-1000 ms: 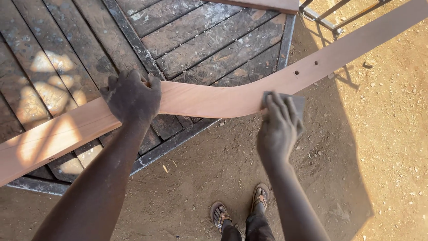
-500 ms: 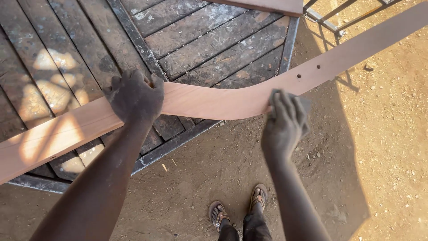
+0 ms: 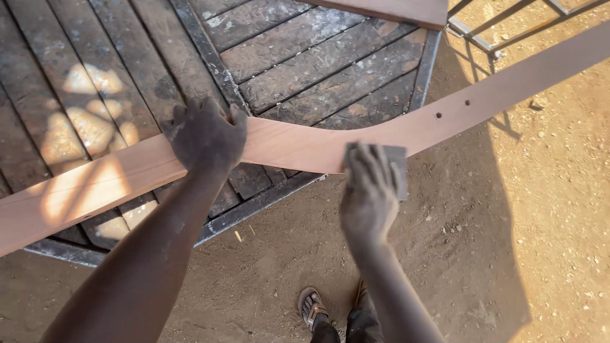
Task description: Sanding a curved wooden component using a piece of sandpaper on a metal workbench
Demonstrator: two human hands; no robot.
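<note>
Long, curved, pale-brown wooden plank (image 3: 305,147) lies slantwise across the near corner of a weathered counter of dark grey wooden slats in a metal frame (image 3: 298,57), its far end jutting out over the sandy ground (image 3: 546,222) to the right. Two small round holes sit near the bend on that overhanging stretch. The left hand (image 3: 204,134) lies flat on top of the plank where it rests on the counter, palm down and fingers spread over its far edge, pressing rather than clasping. The right hand (image 3: 367,190) has its grip closed on a small grey rectangular sanding block (image 3: 395,166), held against the plank's near edge just past the counter's corner; the fingers wrap over the block's top. Patches of sunlight fall on the plank's left part and on the slats beside it. Another brown wooden board (image 3: 394,9) lies at the counter's far edge, and a thin metal frame (image 3: 489,38) stands on the ground beyond. Below, the person's sandalled foot (image 3: 311,306) shows on the dirt.
</note>
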